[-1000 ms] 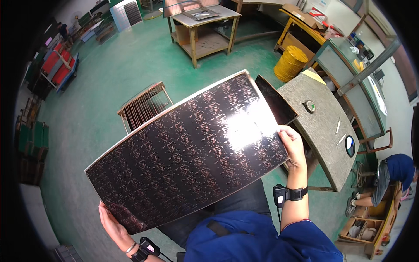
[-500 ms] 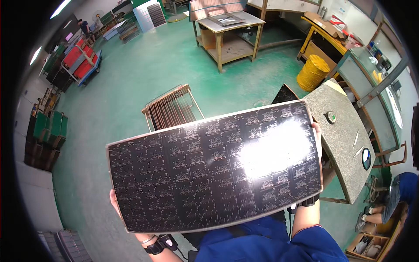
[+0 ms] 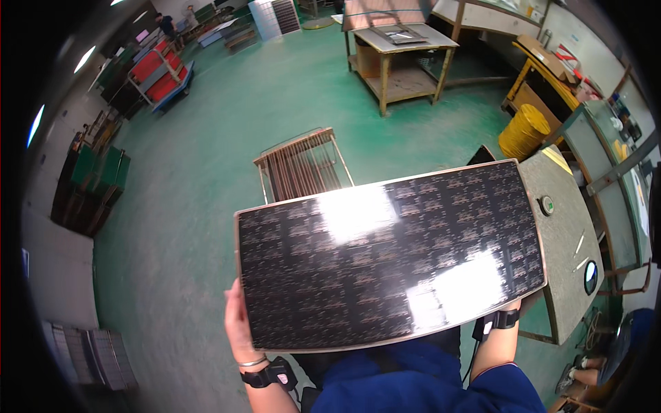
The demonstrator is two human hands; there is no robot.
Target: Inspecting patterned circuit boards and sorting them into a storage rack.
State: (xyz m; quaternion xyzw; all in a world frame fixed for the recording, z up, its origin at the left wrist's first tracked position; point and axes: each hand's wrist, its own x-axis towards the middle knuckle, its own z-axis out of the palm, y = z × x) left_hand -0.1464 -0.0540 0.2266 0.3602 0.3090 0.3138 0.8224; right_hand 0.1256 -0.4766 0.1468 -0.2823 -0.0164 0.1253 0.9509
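Note:
A large black circuit board panel (image 3: 385, 268) with copper-coloured edges is held up in front of my body. Rows of fine circuit patterns cover its face, and two bright glare patches hide parts of them. My left hand (image 3: 237, 322) grips the lower left edge, its thumb side showing and the other fingertips out of sight behind the panel. At the lower right, my right hand (image 3: 513, 305) is mostly hidden behind the panel, supporting that side. Beyond the panel's far edge, a slotted rack (image 3: 303, 165) with copper-coloured rods stands on the floor.
A speckled worktable (image 3: 568, 227) at my right carries a small round device (image 3: 547, 205) and a round mirror-like object (image 3: 591, 276). Farther off stand a yellow bin (image 3: 525, 131), a wooden-legged table (image 3: 406, 51) and a red-and-blue cart (image 3: 162, 76). Someone's legs (image 3: 592, 372) show at lower right.
The panel has shifted right in view and its tilt has altered, so the glare now falls in two patches. My right fingers, seen at the right edge before, are now hidden. The surroundings have also shifted right.

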